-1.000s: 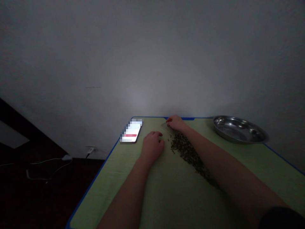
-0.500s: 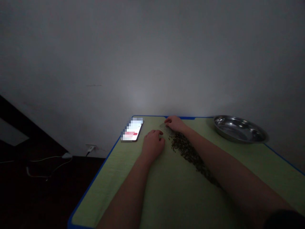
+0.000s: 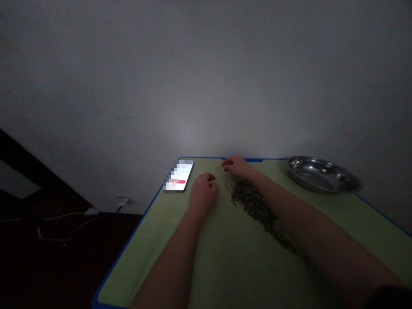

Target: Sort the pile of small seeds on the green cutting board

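My right hand is at the far side of the table, its thumb and fingers pinched on a thin, clear flat piece that looks like plastic; only a pale edge of it shows. Just to the left rests my left hand, fingers bent, thumb and forefinger apart, with nothing between them. A long strip of small dark grains or dried bits lies loose on the tabletop, running from near my right hand towards me. My right forearm covers part of that strip.
The light green table has a blue rim and stands against a grey wall. A phone with a lit screen lies at the left edge. An oval metal dish sits at the far right. Cables lie left of the table.
The clear piece has turned from flat and broad to a thin edge in my right hand. My left hand has shifted slightly left, away from the grains.
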A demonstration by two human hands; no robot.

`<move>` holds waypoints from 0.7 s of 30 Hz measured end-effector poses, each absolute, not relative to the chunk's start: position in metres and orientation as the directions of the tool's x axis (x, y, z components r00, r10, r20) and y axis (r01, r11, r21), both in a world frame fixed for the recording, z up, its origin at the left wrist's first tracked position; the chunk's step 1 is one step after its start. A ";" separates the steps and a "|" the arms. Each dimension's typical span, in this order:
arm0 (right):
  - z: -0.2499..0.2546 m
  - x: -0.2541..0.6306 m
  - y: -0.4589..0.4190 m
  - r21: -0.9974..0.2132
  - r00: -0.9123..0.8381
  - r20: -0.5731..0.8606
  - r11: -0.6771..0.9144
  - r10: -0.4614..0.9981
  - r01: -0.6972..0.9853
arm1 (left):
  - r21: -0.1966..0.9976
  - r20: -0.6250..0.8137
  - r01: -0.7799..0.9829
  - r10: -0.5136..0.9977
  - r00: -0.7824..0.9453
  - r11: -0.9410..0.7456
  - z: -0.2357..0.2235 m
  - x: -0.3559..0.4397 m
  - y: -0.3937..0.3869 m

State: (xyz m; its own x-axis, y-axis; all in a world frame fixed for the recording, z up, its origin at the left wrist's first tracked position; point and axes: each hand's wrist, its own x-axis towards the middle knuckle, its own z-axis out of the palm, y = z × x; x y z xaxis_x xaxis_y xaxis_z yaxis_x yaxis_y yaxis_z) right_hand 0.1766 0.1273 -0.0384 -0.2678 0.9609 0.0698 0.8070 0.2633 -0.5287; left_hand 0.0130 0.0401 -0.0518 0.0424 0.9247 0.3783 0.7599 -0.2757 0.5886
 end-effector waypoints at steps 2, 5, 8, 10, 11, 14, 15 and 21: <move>-0.039 0.178 0.126 -0.524 -0.262 0.066 0.257 0.963 0.812 | 0.587 0.372 0.763 0.927 0.041 -0.269 -0.052 0.013 0.040; -0.041 0.178 0.125 -0.514 -0.254 0.063 0.250 0.965 0.821 | 0.580 0.374 0.768 0.926 0.046 -0.272 -0.052 0.013 0.039; -0.043 0.178 0.124 -0.505 -0.250 0.070 0.251 0.966 0.826 | 0.573 0.381 0.768 0.923 0.057 -0.285 -0.052 0.013 0.039; -0.043 0.178 0.124 -0.501 -0.249 0.082 0.256 0.965 0.827 | 0.576 0.377 0.768 0.924 0.055 -0.281 -0.052 0.014 0.039; -0.043 0.178 0.124 -0.499 -0.248 0.092 0.260 0.964 0.827 | 0.578 0.373 0.768 0.927 0.053 -0.276 -0.052 0.014 0.039; -0.043 0.177 0.123 -0.495 -0.238 0.134 0.273 0.962 0.825 | 0.578 0.369 0.769 0.928 0.053 -0.273 -0.052 0.014 0.039; -0.044 0.176 0.122 -0.496 -0.232 0.149 0.275 0.961 0.824 | 0.576 0.370 0.770 0.928 0.053 -0.274 -0.052 0.014 0.040; -0.044 0.169 0.116 -0.501 -0.224 0.218 0.306 0.950 0.810 | 0.578 0.386 0.764 0.921 0.055 -0.288 -0.054 0.014 0.041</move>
State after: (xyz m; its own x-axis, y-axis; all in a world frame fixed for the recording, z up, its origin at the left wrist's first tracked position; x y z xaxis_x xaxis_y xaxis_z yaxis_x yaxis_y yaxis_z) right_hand 0.1694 0.1161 -0.0444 -0.2237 0.9500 0.2180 0.8098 0.3056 -0.5008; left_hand 0.0136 0.0413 -0.0540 0.0553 0.9206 0.3865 0.7638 -0.2883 0.5775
